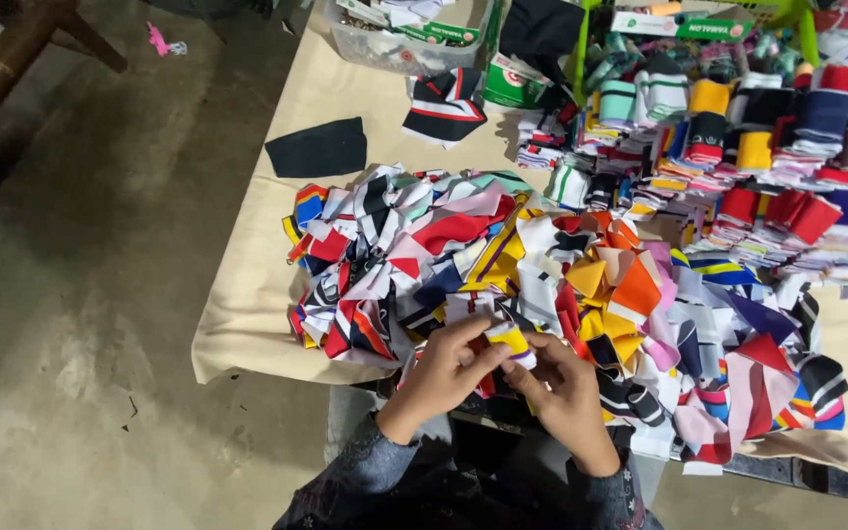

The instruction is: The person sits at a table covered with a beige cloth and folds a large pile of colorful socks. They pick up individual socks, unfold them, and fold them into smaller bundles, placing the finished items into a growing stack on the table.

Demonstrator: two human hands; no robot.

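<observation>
A small folded piece of yellow and white knitted fabric with a purple edge (510, 342) sits between the two hands at the near edge of the desk, just in front of the big heap of cloth pieces. The left hand (441, 373) has its grip clenched on the near-left side of that piece, thumb and forefinger pinching it. The right hand (563, 385) grasps the same piece from the other side, its fingertips (530, 355) pressed to the white underside. Both wrists come out of dark patterned sleeves (385, 476) at the bottom of the view.

Directly behind the hands lies a loose, tangled heap of striped collar and cuff pieces in red, white, navy, pink, orange and yellow (542, 265), spread across the middle of the desk and spilling toward its near right corner. The desk itself is covered with a beige cloth (247, 294) that hangs over the left edge.

Farther back on the right, well apart from the hands, stand tidy stacks of folded knit bands in red, yellow, navy, mint and white (768, 147). On the left of the heap a flat black fabric piece (318, 148) lies alone on the beige cloth, and near it a black, red and white striped piece (444, 106). At the far edge sit a clear plastic box (385, 47) and a green plastic basket (797, 15).

Left of the desk is a grey concrete floor (100, 294) with a small pink scrap (159, 39) on it, beside a brown wooden furniture leg (2, 69).
</observation>
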